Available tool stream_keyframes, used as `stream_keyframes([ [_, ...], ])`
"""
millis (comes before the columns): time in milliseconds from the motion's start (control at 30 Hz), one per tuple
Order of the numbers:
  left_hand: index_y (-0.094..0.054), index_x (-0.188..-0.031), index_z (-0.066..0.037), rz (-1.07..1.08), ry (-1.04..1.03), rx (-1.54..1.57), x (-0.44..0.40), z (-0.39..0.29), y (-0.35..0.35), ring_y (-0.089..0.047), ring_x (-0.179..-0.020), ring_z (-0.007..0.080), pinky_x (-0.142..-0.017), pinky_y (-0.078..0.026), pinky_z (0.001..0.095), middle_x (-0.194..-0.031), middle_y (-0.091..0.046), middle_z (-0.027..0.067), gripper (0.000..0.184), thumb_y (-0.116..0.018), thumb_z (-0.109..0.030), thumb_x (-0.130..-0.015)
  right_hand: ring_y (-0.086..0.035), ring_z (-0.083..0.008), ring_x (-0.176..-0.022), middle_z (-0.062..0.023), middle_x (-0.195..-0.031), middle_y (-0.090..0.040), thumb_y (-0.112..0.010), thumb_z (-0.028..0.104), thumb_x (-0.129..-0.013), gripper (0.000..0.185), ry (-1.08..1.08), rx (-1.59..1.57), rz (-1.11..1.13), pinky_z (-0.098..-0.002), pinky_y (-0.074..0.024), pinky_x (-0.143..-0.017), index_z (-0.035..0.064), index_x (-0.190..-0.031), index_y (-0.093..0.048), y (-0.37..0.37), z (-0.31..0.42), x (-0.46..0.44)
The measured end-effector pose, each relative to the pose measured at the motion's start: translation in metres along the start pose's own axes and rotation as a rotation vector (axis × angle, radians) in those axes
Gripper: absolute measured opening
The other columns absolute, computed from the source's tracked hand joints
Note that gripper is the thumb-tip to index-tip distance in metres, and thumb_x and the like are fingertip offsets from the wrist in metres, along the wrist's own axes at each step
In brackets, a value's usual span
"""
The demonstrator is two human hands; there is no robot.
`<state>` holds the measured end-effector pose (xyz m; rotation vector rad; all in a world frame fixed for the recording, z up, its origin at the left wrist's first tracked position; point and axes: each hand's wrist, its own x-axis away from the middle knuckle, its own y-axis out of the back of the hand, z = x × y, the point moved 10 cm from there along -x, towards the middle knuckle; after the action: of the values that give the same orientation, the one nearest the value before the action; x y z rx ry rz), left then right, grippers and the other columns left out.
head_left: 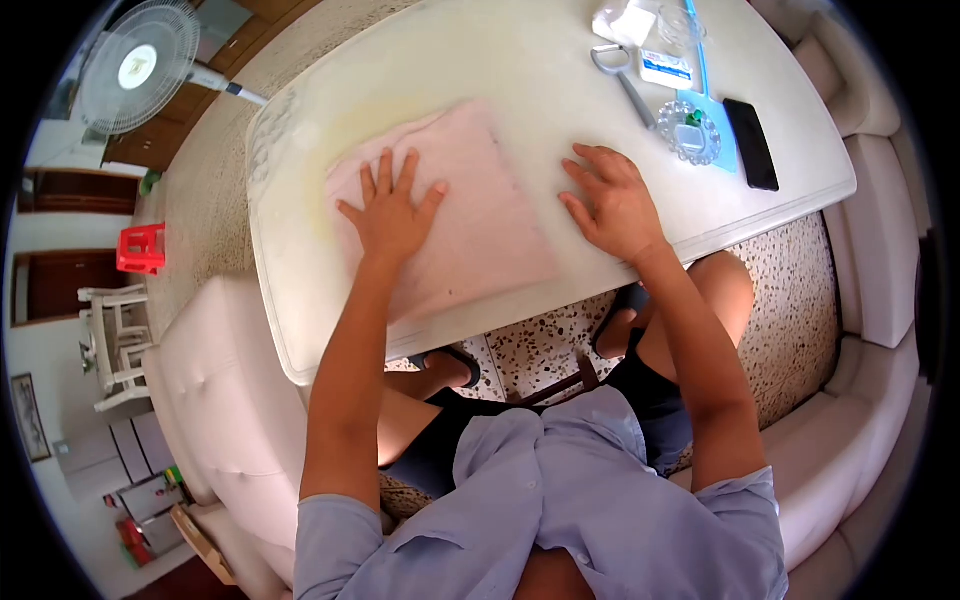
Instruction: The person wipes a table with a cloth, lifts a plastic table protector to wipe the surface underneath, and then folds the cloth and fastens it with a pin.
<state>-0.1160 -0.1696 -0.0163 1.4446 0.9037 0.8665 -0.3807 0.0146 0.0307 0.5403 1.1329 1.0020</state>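
A pink cloth lies spread nearly flat on the white table, its near edge close to the table's front edge. My left hand rests on the cloth's left part with the fingers spread apart. To the right of the cloth, my right hand is at the tabletop, palm down, fingers apart and slightly bent, holding nothing. Whether its fingertips touch the table I cannot tell.
At the table's right are a grey-handled peeler, a small white-and-blue box, a glass ashtray with small items, a blue flat tool and a black phone. A fan stands beyond the left corner. Sofas flank the table.
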Motion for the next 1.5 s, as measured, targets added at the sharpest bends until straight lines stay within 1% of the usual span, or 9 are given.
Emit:
stream_keyframes([
  [133, -0.032, -0.173, -0.034, 0.015, -0.009, 0.000, -0.036, 0.010, -0.001, -0.011, -0.169, 0.0358, -0.120, 0.000, 0.0854, -0.184, -0.018, 0.0035, 0.089, -0.043, -0.084, -0.100, -0.058, -0.0360, -0.136, -0.0156, -0.145, -0.065, -0.075, 0.028, -0.097, 0.040, -0.014, 0.004, 0.012, -0.0486, -0.0460, -0.118, 0.0025, -0.129, -0.075, -0.002, -0.001, -0.001],
  [300, -0.028, -0.174, -0.035, 0.021, 0.189, 0.041, -0.101, 0.035, 0.007, -0.011, -0.169, 0.0356, -0.121, -0.004, 0.0855, -0.184, -0.017, 0.0031, 0.090, -0.035, -0.086, -0.100, -0.058, -0.0342, -0.135, -0.0149, -0.143, -0.065, -0.075, 0.028, -0.096, 0.040, -0.014, 0.003, -0.015, -0.0481, -0.0447, -0.119, 0.0031, -0.127, -0.076, 0.000, -0.001, -0.001],
  [467, -0.026, -0.175, -0.035, 0.022, 0.247, -0.001, -0.115, -0.005, 0.000, -0.011, -0.169, 0.0387, -0.121, -0.006, 0.0856, -0.185, -0.014, 0.0050, 0.087, -0.030, -0.084, -0.102, -0.060, -0.0335, -0.132, -0.0152, -0.138, -0.067, -0.073, 0.025, -0.097, 0.034, -0.015, -0.004, -0.034, -0.0470, -0.0455, -0.118, 0.0029, -0.123, -0.077, 0.002, -0.003, 0.001],
  [633, -0.029, -0.174, -0.035, 0.034, -0.078, -0.087, -0.058, -0.093, -0.012, -0.012, -0.168, 0.0396, -0.124, -0.007, 0.0824, -0.185, -0.014, 0.0044, 0.084, -0.033, -0.081, -0.104, -0.063, -0.0369, -0.125, -0.0178, -0.131, -0.068, -0.069, 0.018, -0.099, 0.025, -0.126, -0.157, -0.135, -0.0458, -0.0512, -0.111, 0.0023, -0.115, -0.078, 0.007, -0.021, 0.005],
  [700, -0.036, -0.172, -0.031, -0.067, -0.225, -0.076, -0.012, -0.116, -0.008, -0.015, -0.168, 0.0406, -0.124, -0.007, 0.0821, -0.183, -0.021, 0.0071, 0.083, -0.044, -0.077, -0.103, -0.065, -0.0381, -0.122, -0.0187, -0.129, -0.068, -0.068, 0.016, -0.099, 0.022, -0.153, -0.160, -0.179, -0.0456, -0.0537, -0.108, 0.0022, -0.113, -0.078, 0.009, -0.026, 0.007],
  [867, -0.040, -0.170, -0.030, -0.047, -0.393, 0.021, 0.100, -0.110, 0.006, -0.016, -0.167, 0.0414, -0.124, -0.006, 0.0815, -0.181, -0.025, 0.0097, 0.081, -0.052, -0.073, -0.102, -0.066, -0.0365, -0.121, -0.0175, -0.128, -0.069, -0.068, 0.015, -0.101, 0.021, -0.157, -0.141, -0.174, -0.0447, -0.0565, -0.103, 0.0004, -0.114, -0.077, 0.009, -0.022, 0.008],
  [1100, -0.032, -0.173, -0.030, 0.059, 0.014, -0.110, 0.138, 0.061, 0.002, -0.015, -0.169, 0.0380, -0.125, -0.006, 0.0802, -0.183, -0.021, 0.0076, 0.078, -0.048, -0.069, -0.107, -0.065, -0.0368, -0.122, -0.0177, -0.127, -0.069, -0.069, 0.018, -0.102, 0.023, -0.122, -0.079, -0.146, -0.0451, -0.0566, -0.103, -0.0001, -0.113, -0.077, 0.010, -0.011, 0.009],
  [1300, -0.026, -0.175, -0.034, 0.009, 0.495, -0.035, 0.088, 0.218, 0.008, -0.012, -0.169, 0.0389, -0.119, -0.009, 0.0872, -0.184, -0.017, 0.0046, 0.078, -0.038, -0.073, -0.108, -0.063, -0.0396, -0.123, -0.0214, -0.127, -0.069, -0.069, 0.021, -0.102, 0.027, -0.048, 0.056, -0.111, -0.0461, -0.0544, -0.107, -0.0028, -0.113, -0.076, 0.009, 0.003, 0.006],
  [1500, -0.022, -0.175, -0.038, 0.006, 0.773, -0.019, -0.038, 0.237, 0.000, -0.012, -0.168, 0.0419, -0.120, -0.009, 0.0863, -0.185, -0.015, 0.0024, 0.081, -0.026, -0.079, -0.105, -0.058, -0.0412, -0.128, -0.0212, -0.130, -0.063, -0.066, 0.018, -0.102, 0.026, -0.068, 0.064, -0.006, -0.0513, -0.0467, -0.114, -0.0013, -0.119, -0.069, 0.000, -0.002, -0.001],
])
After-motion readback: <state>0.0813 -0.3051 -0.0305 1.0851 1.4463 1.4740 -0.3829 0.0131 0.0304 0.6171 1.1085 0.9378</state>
